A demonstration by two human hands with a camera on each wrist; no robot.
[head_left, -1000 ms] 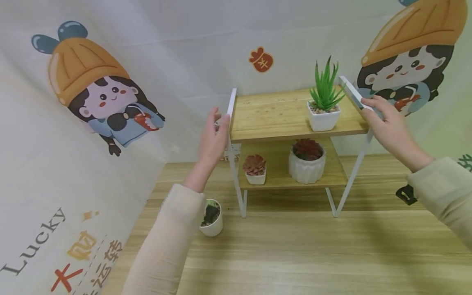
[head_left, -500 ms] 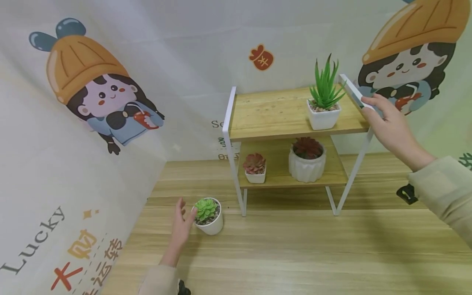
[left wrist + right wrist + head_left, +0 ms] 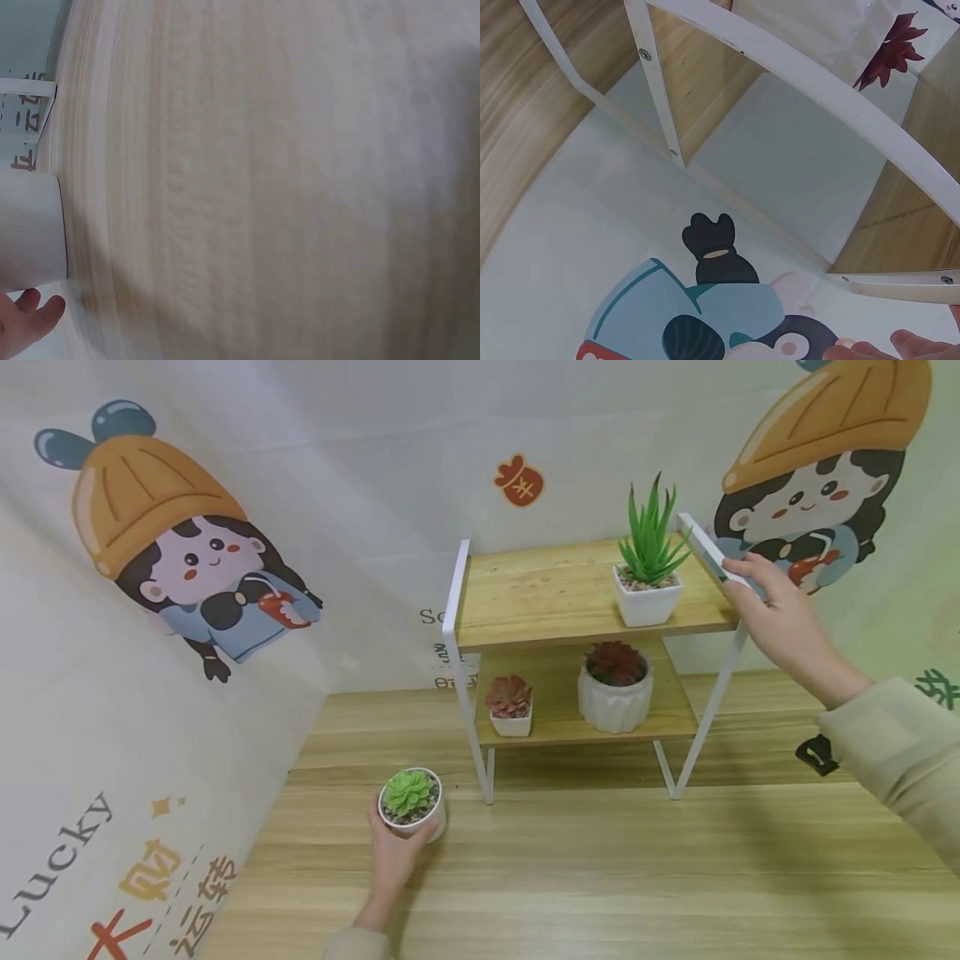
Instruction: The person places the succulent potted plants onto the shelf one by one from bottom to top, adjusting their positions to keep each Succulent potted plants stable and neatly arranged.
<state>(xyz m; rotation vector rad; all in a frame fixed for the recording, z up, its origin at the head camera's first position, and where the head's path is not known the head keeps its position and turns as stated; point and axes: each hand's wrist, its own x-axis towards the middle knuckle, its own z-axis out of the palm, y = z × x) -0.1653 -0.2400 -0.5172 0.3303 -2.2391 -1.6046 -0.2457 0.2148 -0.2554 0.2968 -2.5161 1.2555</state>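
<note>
A green succulent (image 3: 408, 792) in a round white pot (image 3: 437, 820) stands on the wooden surface, left of a two-tier shelf rack. My left hand (image 3: 395, 858) grips this pot from the near side, thumb on the right and fingers along the left. In the left wrist view, fingertips (image 3: 49, 311) show beside the pot's white wall (image 3: 30, 232). At the rack's upper right, my right hand (image 3: 783, 625) holds the white metal rail (image 3: 712, 547), thumb toward the front. The right wrist view shows only some fingertips (image 3: 911, 345) at its lower edge, close to the white frame (image 3: 795, 60).
On the top shelf (image 3: 536, 585) stands a spiky green plant in a square white pot (image 3: 649, 602). Below it are a small reddish succulent (image 3: 510, 697) and a dark red plant in a ribbed white pot (image 3: 615, 702). A printed cloth backdrop (image 3: 375, 527) hangs behind and left.
My left hand has left the rack's left rail, moved down and toward me, and taken hold of the potted green succulent. The right hand keeps its place on the rail.
</note>
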